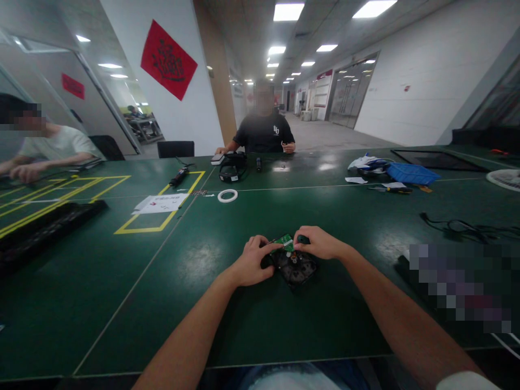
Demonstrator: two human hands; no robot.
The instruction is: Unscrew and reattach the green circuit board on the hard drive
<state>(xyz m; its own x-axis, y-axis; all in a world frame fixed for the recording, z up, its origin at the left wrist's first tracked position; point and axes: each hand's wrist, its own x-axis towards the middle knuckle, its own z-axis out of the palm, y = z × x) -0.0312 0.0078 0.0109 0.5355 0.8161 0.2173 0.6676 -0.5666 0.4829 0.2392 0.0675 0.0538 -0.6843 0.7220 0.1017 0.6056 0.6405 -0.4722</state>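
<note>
Green circuit board (285, 241) pinched between left hand (251, 261) and right hand (319, 243) over black drive (296, 266); no label legible.

We sit at a green table (203, 303). At twelve o'clock a person in a black shirt (264, 132) faces us, with black goggles (232, 166) and a phone (217, 158) before them. A white ring (227, 195) lies nearer us. At eleven o'clock we see a paper (162, 203) on yellow tape lines (122, 230) and a black tool (179, 176). At ten o'clock lies a keyboard (44, 230), with a person in white (52, 146) behind. At one o'clock sits a blue tray (412, 174); at three o'clock, black cables (467, 227). A red banner (168, 59) hangs on the wall.
</note>
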